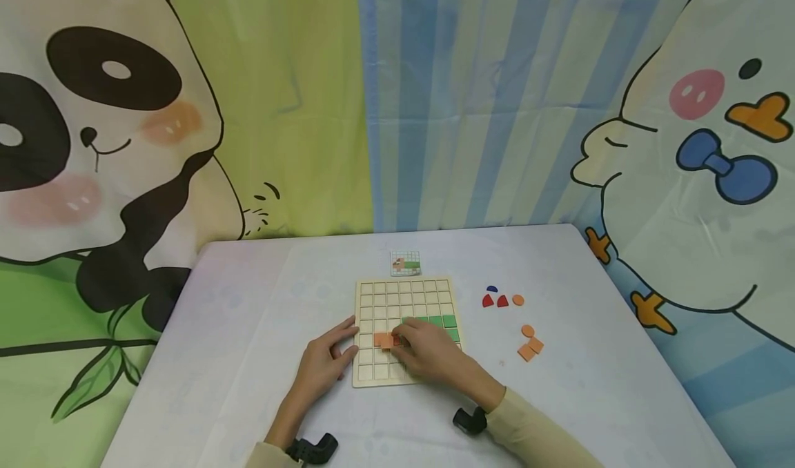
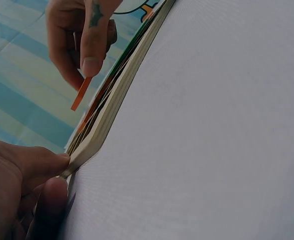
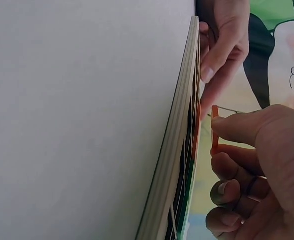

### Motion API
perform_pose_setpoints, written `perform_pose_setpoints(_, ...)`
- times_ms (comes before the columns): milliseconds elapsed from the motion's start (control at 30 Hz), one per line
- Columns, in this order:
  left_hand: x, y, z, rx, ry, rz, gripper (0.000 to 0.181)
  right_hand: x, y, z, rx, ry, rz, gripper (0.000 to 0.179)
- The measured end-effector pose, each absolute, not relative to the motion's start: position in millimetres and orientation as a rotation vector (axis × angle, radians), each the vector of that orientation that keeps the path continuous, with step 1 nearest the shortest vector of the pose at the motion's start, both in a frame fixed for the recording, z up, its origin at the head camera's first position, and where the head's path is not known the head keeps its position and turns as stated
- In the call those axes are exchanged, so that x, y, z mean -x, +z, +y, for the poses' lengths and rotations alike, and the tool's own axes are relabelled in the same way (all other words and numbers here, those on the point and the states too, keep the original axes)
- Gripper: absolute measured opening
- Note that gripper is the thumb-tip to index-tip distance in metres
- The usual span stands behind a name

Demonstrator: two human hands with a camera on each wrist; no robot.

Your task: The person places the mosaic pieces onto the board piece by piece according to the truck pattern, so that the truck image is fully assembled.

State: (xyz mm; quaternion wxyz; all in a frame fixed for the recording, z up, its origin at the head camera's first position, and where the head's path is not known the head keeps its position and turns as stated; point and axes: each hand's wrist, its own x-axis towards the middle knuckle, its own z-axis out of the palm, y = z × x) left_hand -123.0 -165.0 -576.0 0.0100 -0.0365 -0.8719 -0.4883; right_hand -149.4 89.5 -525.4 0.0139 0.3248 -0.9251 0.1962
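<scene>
A pale wooden grid board (image 1: 371, 377) lies on the white table. My right hand (image 1: 435, 351) is over its middle and pinches an orange square tile (image 1: 386, 345) between thumb and fingers. In the right wrist view the tile (image 3: 215, 130) is held on edge, just off the board. Another orange tile (image 1: 377, 339) sits in the grid to the left of it, and green tiles (image 1: 449, 321) fill cells on the right side. My left hand (image 1: 323, 361) touches the board's left edge with thumb and finger, as the left wrist view also shows at the corner.
Right of the board lie two red wedge pieces (image 1: 502, 301), a dark blue half-round (image 1: 492, 288), orange discs (image 1: 518, 300) and loose orange squares (image 1: 526, 353). A small picture card (image 1: 406, 263) lies behind the board. Printed curtains (image 1: 428, 109) hang behind the table.
</scene>
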Motion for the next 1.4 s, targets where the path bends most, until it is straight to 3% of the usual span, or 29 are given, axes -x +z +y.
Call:
perform_pose_setpoints(633,125,-573,-164,0.088,-1.53,-2.749,0.045,161,-528,55,-1.096,0.563,-2.911,0.023)
perform_pose_setpoints(1400,126,-574,-166,0.156,-1.51,-2.728,0.049,165,-531,48,-1.118,0.511,-2.87,0.019)
